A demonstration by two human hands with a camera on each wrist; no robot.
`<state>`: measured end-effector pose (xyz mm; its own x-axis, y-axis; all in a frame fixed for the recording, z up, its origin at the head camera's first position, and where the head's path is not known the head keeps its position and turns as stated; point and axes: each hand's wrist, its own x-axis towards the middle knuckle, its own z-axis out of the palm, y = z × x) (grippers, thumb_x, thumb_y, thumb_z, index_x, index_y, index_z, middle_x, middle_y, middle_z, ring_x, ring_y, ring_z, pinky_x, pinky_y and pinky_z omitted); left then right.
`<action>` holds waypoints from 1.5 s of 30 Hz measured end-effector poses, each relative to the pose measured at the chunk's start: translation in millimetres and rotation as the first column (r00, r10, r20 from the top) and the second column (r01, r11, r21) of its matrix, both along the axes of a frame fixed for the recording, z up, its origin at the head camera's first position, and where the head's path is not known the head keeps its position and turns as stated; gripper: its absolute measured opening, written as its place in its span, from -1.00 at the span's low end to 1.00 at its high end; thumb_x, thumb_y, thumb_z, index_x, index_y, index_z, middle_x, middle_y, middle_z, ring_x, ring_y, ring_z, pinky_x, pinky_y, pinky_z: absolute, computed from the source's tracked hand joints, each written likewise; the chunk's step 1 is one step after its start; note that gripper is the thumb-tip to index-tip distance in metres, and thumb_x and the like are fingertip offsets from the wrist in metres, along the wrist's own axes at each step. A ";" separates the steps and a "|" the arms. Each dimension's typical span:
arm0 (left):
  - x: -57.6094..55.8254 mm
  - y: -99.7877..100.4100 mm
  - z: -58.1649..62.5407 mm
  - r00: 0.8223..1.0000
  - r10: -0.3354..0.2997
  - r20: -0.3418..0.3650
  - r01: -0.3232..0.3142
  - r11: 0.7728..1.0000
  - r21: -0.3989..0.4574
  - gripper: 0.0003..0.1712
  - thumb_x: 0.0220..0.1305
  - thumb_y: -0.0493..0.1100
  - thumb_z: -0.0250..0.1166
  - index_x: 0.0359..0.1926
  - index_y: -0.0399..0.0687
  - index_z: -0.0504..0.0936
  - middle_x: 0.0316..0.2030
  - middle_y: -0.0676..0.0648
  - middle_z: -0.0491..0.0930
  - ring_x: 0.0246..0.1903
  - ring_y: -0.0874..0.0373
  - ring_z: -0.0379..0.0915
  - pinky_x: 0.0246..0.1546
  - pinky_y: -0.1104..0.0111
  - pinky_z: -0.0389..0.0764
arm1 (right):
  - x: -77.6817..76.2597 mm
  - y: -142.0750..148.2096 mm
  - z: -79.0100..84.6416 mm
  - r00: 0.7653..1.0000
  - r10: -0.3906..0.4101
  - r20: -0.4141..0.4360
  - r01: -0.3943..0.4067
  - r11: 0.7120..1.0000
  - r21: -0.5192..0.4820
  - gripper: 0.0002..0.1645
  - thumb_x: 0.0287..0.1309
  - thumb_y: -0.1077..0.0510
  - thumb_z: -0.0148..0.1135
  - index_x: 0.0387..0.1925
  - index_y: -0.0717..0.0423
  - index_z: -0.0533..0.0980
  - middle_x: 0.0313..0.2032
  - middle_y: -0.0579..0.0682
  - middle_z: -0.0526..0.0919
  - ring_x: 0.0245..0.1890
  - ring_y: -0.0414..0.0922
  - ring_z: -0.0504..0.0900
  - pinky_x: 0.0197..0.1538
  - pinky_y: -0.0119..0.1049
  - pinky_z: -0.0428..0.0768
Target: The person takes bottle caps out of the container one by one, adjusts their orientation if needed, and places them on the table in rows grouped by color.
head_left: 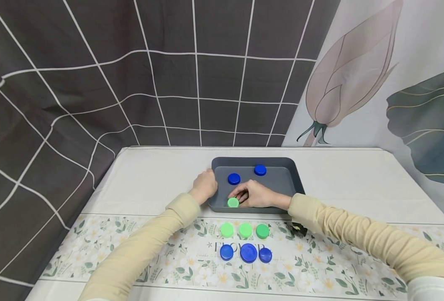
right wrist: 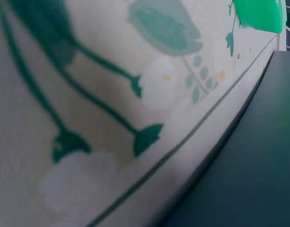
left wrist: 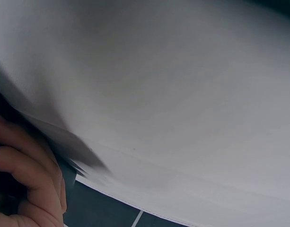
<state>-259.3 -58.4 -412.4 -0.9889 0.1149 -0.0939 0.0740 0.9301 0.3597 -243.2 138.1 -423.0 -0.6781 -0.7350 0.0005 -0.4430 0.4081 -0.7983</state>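
Observation:
My left hand (head_left: 204, 184) grips the left rim of a dark grey tray (head_left: 282, 179); in the left wrist view its curled fingers (left wrist: 33, 182) show at the lower left. Inside the tray by the front wall, my right hand (head_left: 257, 194) pinches a light green bottle cap (head_left: 233, 202) with its fingertips. Two blue bottle caps lie farther back in the tray, one at left (head_left: 234, 179) and one near the back wall (head_left: 260, 170). The right wrist view shows the tray's side (right wrist: 249, 156) but not the right hand.
Before the tray, a row holds two light green caps (head_left: 227, 230) and a darker green cap (head_left: 262, 231). Nearer still lie three blue caps, the middle one (head_left: 248, 253) largest. A flowered strip (head_left: 191, 267) crosses the white tablecloth (head_left: 161, 175); a dark grid curtain (head_left: 218, 79) hangs behind.

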 end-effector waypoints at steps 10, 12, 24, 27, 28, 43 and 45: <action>0.0 0.3 0.1 1.000 0.000 0.000 0.000 1.000 -0.004 -0.73 0.32 -0.31 0.04 -0.04 -0.45 0.44 -0.27 -0.34 0.64 -0.37 -0.04 0.65 -0.41 0.30 0.69 | 1.0 7.8 6.8 0.998 -0.049 0.027 0.049 0.999 -0.011 -0.58 -0.08 0.35 0.41 -0.08 0.23 0.63 -0.21 0.12 0.72 -0.27 -0.19 0.69 -0.19 -0.46 0.68; 0.1 0.1 -0.1 1.000 0.001 -0.004 -0.001 1.000 -0.009 -0.72 0.32 -0.31 0.04 -0.04 -0.45 0.44 -0.26 -0.34 0.64 -0.35 -0.05 0.65 -0.38 0.28 0.70 | 1.8 9.5 8.1 0.998 -0.059 0.026 0.059 0.998 -0.014 -0.58 -0.08 0.33 0.41 -0.07 0.23 0.62 -0.20 0.12 0.71 -0.27 -0.20 0.68 -0.19 -0.46 0.67; -4.5 -0.3 -3.5 0.999 0.032 0.034 -0.033 0.999 0.016 -0.71 0.31 -0.33 0.04 -0.02 -0.46 0.43 -0.23 -0.36 0.62 -0.32 -0.09 0.63 -0.34 0.26 0.69 | 10.8 24.4 20.6 0.992 -0.122 0.019 0.123 0.991 -0.055 -0.54 -0.08 0.22 0.47 -0.07 0.28 0.61 -0.27 0.13 0.72 -0.33 -0.18 0.71 -0.21 -0.41 0.70; -10.6 -1.5 -12.6 1.000 0.029 0.005 -0.029 1.000 0.007 -0.72 0.27 -0.33 0.04 -0.05 -0.45 0.43 -0.26 -0.35 0.62 -0.35 -0.09 0.62 -0.37 0.26 0.68 | 13.6 30.6 23.9 0.989 -0.145 0.009 0.145 0.988 -0.046 -0.53 -0.08 0.20 0.47 -0.06 0.27 0.61 -0.28 0.12 0.72 -0.33 -0.18 0.71 -0.22 -0.41 0.70; -11.0 -1.4 -12.8 1.000 0.028 0.005 -0.028 1.000 0.006 -0.72 0.27 -0.33 0.03 -0.06 -0.44 0.43 -0.26 -0.35 0.62 -0.34 -0.09 0.62 -0.37 0.26 0.68 | 14.8 32.7 24.9 0.988 -0.156 0.008 0.156 0.987 -0.039 -0.53 -0.08 0.20 0.47 -0.06 0.26 0.61 -0.28 0.11 0.72 -0.33 -0.19 0.71 -0.22 -0.41 0.70; 0.4 -0.9 -1.7 1.000 0.001 0.004 -0.001 1.000 0.020 -0.74 0.32 -0.32 0.04 -0.06 -0.44 0.44 -0.28 -0.33 0.62 -0.35 -0.06 0.63 -0.37 0.28 0.69 | 38.6 59.6 31.8 0.972 -0.228 -0.053 0.228 0.974 -0.015 -0.54 -0.10 0.18 0.49 -0.10 0.22 0.62 -0.29 0.06 0.73 -0.35 -0.25 0.68 -0.24 -0.45 0.68; 0.3 -1.0 -2.4 1.000 -0.002 0.002 0.002 1.000 0.022 -0.74 0.32 -0.32 0.04 -0.05 -0.45 0.44 -0.29 -0.33 0.62 -0.37 -0.06 0.63 -0.38 0.29 0.69 | 42.0 62.1 31.0 0.970 -0.230 -0.078 0.228 0.973 -0.030 -0.56 -0.10 0.19 0.49 -0.10 0.22 0.62 -0.28 0.05 0.72 -0.36 -0.28 0.67 -0.24 -0.44 0.69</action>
